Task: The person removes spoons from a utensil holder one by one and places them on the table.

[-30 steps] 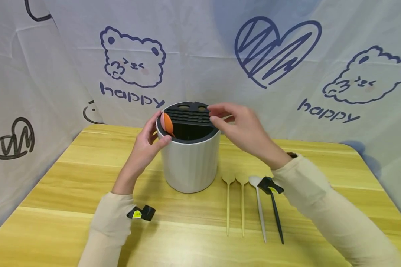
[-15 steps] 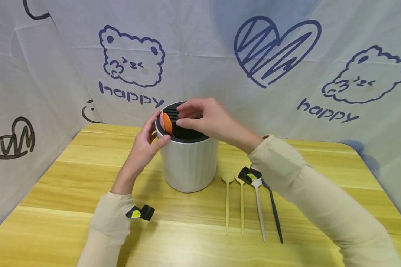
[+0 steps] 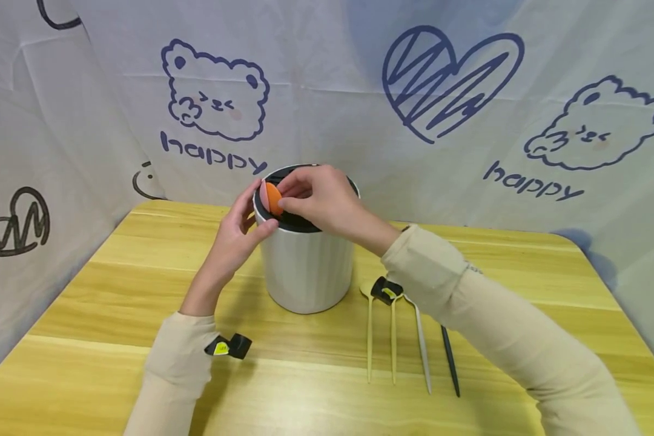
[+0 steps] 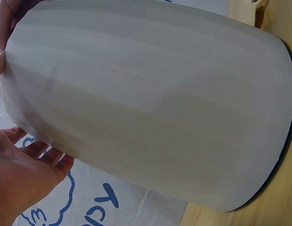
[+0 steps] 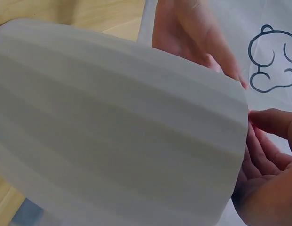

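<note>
A white ribbed utensil holder [image 3: 307, 272] with a black slotted top [image 3: 300, 227] stands upright on the table. My left hand [image 3: 240, 239] grips its left side near the rim, thumb at the front and fingers behind. An orange spoon [image 3: 274, 198] and a pink spoon [image 3: 264, 197] stand bowl-up in the holder by the left rim, their handles hidden inside. My right hand [image 3: 327, 200] reaches over the top and pinches the orange spoon's bowl between thumb and fingers. In the right wrist view the holder's wall [image 5: 122, 117] hides the spoons, and the right hand [image 5: 272, 155] shows at the rim.
Right of the holder lie two gold spoons [image 3: 369, 339] [image 3: 394, 345], a silver spoon [image 3: 422, 345] and a dark-handled utensil [image 3: 450, 363], side by side. The right sleeve [image 3: 485, 297] covers some of their upper ends. A printed cloth [image 3: 327, 121] hangs behind the wooden table [image 3: 142, 272].
My right hand has moved left from the holder's right rim, across the top, to the orange spoon and now pinches it. The left hand has stayed on the holder.
</note>
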The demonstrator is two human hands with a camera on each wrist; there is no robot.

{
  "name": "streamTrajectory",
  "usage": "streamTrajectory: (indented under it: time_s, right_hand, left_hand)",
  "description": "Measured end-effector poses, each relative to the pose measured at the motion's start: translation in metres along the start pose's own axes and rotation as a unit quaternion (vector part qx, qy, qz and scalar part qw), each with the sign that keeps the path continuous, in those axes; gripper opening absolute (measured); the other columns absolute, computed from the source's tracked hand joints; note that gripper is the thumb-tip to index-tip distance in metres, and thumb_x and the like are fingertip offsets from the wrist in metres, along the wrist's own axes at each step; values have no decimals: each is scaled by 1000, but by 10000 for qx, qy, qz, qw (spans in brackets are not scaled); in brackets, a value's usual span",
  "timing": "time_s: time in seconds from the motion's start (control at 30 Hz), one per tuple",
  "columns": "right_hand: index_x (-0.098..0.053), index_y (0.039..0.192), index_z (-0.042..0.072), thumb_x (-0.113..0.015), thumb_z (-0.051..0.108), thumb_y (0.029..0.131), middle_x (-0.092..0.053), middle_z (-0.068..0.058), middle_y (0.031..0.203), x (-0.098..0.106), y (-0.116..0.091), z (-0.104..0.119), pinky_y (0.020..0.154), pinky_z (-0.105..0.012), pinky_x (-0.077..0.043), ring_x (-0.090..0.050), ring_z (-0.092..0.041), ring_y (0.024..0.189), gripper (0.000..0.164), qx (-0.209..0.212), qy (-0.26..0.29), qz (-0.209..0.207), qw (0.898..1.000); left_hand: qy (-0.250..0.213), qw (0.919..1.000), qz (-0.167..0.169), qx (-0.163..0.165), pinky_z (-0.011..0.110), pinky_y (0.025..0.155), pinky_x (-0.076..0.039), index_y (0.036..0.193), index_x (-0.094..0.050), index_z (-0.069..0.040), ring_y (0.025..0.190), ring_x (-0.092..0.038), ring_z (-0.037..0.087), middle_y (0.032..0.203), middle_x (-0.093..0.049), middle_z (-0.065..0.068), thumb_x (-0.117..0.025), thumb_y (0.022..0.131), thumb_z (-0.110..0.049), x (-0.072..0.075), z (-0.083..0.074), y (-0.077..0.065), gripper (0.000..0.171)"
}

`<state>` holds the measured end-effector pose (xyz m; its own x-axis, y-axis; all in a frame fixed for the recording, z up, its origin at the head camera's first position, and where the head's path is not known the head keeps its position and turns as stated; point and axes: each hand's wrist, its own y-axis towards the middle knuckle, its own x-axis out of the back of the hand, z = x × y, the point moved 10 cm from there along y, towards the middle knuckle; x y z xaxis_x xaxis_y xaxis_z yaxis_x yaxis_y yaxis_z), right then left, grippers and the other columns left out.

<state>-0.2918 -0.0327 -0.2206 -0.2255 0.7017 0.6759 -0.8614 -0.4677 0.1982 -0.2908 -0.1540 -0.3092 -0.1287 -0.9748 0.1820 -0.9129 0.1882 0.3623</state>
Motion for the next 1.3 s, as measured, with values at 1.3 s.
streamTrajectory:
  time_s: [1.3]
  right_hand:
    - [-60, 112, -6, -63, -5, 89, -62, -16, 100, 40, -1, -21, 78, -29, -54, -60, -25, 85, 23, -274, 1508, -558, 9866]
  left_hand:
    - [15, 10000, -50, 11, 42, 113, -25, 154, -26, -13, 138, -31, 20, 154, -30, 5, -64, 89, -31, 1, -1, 0, 77]
